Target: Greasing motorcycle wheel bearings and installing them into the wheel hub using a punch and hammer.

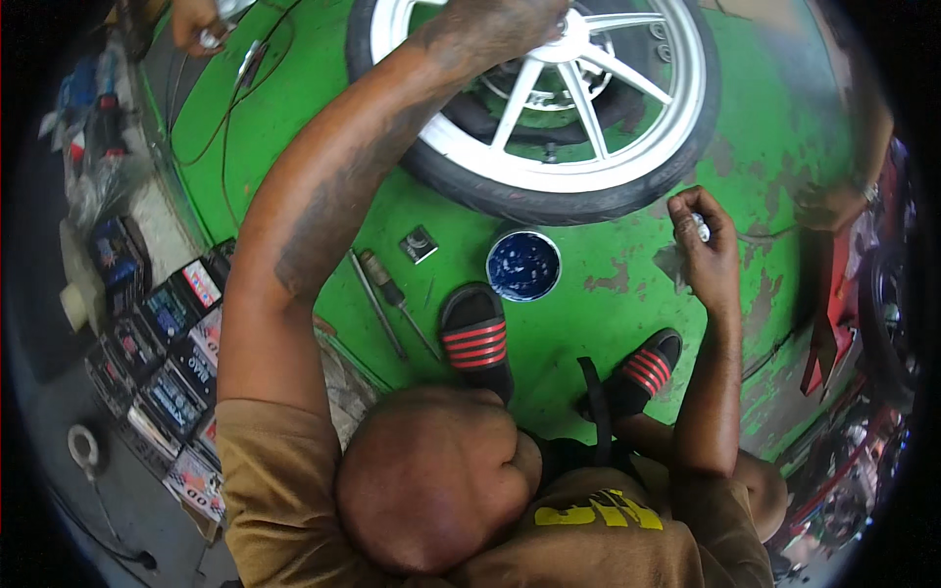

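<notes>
Nearest the camera: wearer's bare left knee (426, 480), below the left hand (520, 27). That hand is bent over the metal hub (571, 44) of a white-silver spoked wheel with black rubber tyre (549, 208), lying flat; fingers curled, top edge cuts them, can't tell if it grips anything. Right hand (714, 245) is off the tyre's near-right edge, fingers mostly closed around a small shiny whitish thing (700, 227), identity unclear. Round white-rimmed tub (560, 269) of dark blue paste sits left of right hand; brown-handled screwdriver (392, 291) further left, nearer the wearer than the left hand. My read: hub work, probably greasing. Next move likely calls for left steadying hub, right coming in over the rim, clear of the spokes.
</notes>
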The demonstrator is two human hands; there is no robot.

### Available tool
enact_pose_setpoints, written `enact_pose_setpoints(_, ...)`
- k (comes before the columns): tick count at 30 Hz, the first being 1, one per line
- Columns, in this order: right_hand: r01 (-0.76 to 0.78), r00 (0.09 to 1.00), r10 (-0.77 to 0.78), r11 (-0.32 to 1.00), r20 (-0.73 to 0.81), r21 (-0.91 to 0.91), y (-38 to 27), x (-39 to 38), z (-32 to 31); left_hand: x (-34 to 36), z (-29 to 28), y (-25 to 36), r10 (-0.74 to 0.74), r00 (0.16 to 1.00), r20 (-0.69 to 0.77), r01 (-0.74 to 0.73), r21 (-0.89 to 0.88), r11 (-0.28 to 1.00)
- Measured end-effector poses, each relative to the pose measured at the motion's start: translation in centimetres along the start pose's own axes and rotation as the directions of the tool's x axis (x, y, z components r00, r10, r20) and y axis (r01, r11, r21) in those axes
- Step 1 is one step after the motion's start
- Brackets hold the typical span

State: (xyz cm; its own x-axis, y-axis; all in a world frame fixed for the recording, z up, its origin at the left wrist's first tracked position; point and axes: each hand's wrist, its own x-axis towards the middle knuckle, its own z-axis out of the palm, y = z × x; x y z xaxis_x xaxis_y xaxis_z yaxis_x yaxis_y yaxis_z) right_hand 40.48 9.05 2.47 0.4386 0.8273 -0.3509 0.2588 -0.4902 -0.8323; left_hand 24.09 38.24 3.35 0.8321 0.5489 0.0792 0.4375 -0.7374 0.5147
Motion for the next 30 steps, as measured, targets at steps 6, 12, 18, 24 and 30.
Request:
enact_pose_setpoints(6, -0.006, 0.980, -0.011, 0.996, 0.197, 0.086, -2.1, -1.4, 1.5, -6.4, -4.0, -1.4, -0.023, 0.982, -0.187, 0.005, -0.097, 0.995)
enact_pose_setpoints(12, -0.394, 0.510, -0.060, 0.870, 0.858, 0.295, -2.6, -5.2, 8.2, -28.5, -1.1, -4.0, -0.666, 0.726, -0.171, 0.609, -0.290, 0.738)
enact_pose_setpoints(18, -0.526, 0.538, 0.032, 0.794, 0.843, 0.305, 1.8, -11.2, 23.6, -43.7, 9.1, 0.9, -0.919, 0.304, 0.249, 0.926, 0.150, 0.347)
enact_pose_setpoints(24, 0.270, 0.579, -0.184, 0.963, 0.794, 0.026, 1.2, -12.9, 27.2, -46.2, 9.7, 1.2, -0.912, 0.341, 0.228, 0.928, -0.238, 0.288)
enact_pose_setpoints(30, -0.010, 0.761, -0.205, 0.945, 0.615, 0.328, -3.5, -10.0, 25.5, -42.8, 4.2, 5.8, -0.784, 0.610, 0.120, 0.678, -0.591, 0.437)
